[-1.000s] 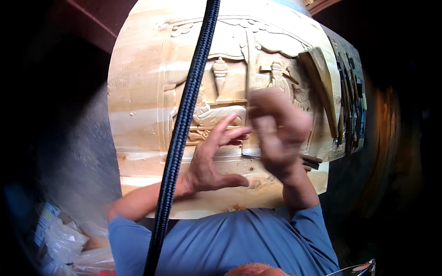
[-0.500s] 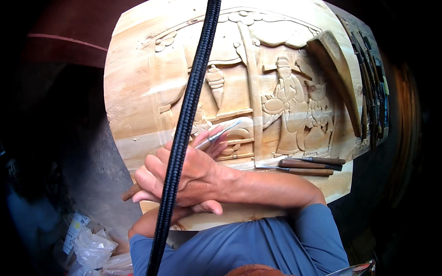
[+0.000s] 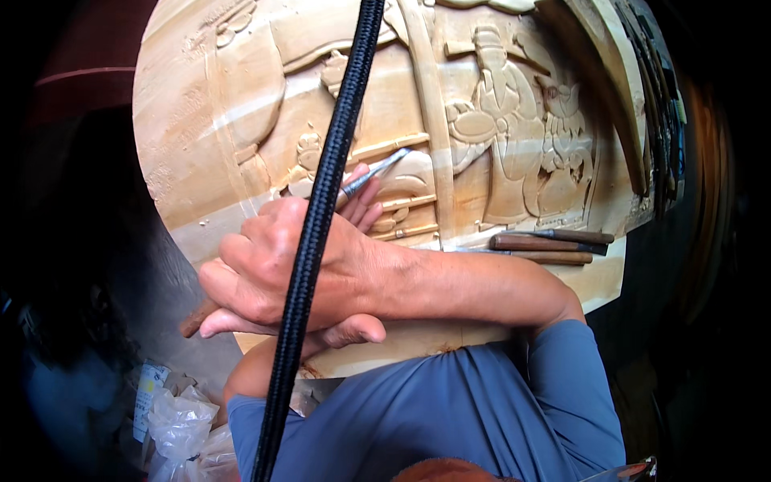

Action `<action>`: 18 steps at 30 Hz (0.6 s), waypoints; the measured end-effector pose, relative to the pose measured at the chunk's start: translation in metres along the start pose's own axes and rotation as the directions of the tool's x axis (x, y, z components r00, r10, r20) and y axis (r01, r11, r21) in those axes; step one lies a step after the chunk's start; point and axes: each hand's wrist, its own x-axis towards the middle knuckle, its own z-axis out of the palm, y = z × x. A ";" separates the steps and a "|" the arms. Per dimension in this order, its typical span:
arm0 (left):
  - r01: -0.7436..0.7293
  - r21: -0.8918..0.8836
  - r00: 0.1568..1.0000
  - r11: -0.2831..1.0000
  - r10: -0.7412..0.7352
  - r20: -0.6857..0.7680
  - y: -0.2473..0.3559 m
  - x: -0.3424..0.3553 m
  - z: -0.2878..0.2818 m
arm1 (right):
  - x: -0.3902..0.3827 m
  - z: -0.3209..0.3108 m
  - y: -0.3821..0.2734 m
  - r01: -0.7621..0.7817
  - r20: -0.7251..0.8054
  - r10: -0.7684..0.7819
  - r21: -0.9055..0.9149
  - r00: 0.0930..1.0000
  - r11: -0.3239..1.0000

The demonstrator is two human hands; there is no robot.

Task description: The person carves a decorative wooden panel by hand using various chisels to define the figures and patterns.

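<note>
The right hand point(image 3: 269, 265) has been carried leftward since a second ago, from well beside the left hand point(image 3: 365, 211) to a place across it. Compared with half a second ago, this crossing is kept, while the carved panel point(image 3: 185, 136) is seen shifted toward 11 o'clock, its upper edge now cut off by the frame.

A chisel point(image 3: 381, 168) is clenched in the right hand, its brown handle end pointed toward 8 o'clock and its blade toward 2 o'clock. Whether the tip is pressed into the wood cannot be told. The left hand is mostly covered; its fingers are seen beside the metal and its thumb is extended toward 3 o'clock, but whether the chisel is gripped by it cannot be told.

The panel is spread across the upper view, with a carved standing figure point(image 3: 510, 153) placed between 1 and 2 o'clock. Three wooden-handled tools point(image 3: 534, 243) are laid together at 3 o'clock. The hands are partly crossed by a black braided cable point(image 3: 324, 193).
</note>
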 end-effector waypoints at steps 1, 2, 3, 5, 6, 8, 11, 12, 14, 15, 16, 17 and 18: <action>-0.040 0.015 0.996 0.999 0.039 0.083 0.001 0.000 -0.002 | -0.001 0.000 0.001 0.005 -0.006 -0.005 -0.012 1.000 1.000; -0.044 0.039 0.994 0.998 0.040 0.098 0.002 0.001 0.000 | -0.001 0.000 0.001 0.008 -0.012 -0.009 -0.027 1.000 1.000; -0.047 0.060 0.993 0.997 0.040 0.113 0.002 0.002 0.003 | -0.002 -0.002 0.002 0.003 -0.028 -0.003 -0.014 1.000 1.000; -0.014 0.101 0.998 0.995 0.007 0.065 0.008 0.001 0.007 | 0.001 0.000 -0.001 -0.030 -0.013 0.031 0.029 0.999 0.999; 0.037 0.107 0.999 0.994 -0.037 -0.005 0.013 0.003 0.017 | 0.001 0.001 -0.001 -0.047 -0.007 0.047 0.045 0.999 0.998; 0.140 0.099 0.981 0.985 -0.125 -0.150 0.021 0.006 0.035 | -0.002 0.005 0.000 -0.042 -0.057 0.045 0.048 0.997 0.998; 0.182 0.068 0.967 0.981 -0.167 -0.190 0.029 0.010 0.047 | 0.000 0.006 0.002 -0.049 -0.104 0.054 0.055 0.993 0.997; 0.194 0.058 0.963 0.979 -0.179 -0.203 0.031 0.011 0.049 | 0.000 0.007 0.002 -0.049 -0.122 0.054 0.048 0.991 0.998; 0.215 0.041 0.954 0.976 -0.201 -0.221 0.032 0.013 0.049 | -0.001 0.006 0.004 -0.039 -0.104 0.041 0.027 0.994 0.999; 0.224 0.034 0.951 0.974 -0.211 -0.226 0.031 0.014 0.049 | -0.002 0.004 0.005 -0.029 -0.069 0.030 0.013 0.997 0.999; 0.231 0.031 0.949 0.972 -0.218 -0.226 0.031 0.015 0.047 | -0.003 0.002 0.006 -0.019 -0.034 0.019 -0.001 0.999 1.000; 0.231 0.028 0.945 0.973 -0.217 -0.246 0.031 0.015 0.049 | -0.002 0.003 0.007 -0.013 -0.033 0.013 0.002 0.999 1.000; 0.232 0.025 0.939 0.973 -0.217 -0.267 0.033 0.015 0.051 | -0.001 0.004 0.007 -0.008 -0.033 0.008 0.004 0.999 1.000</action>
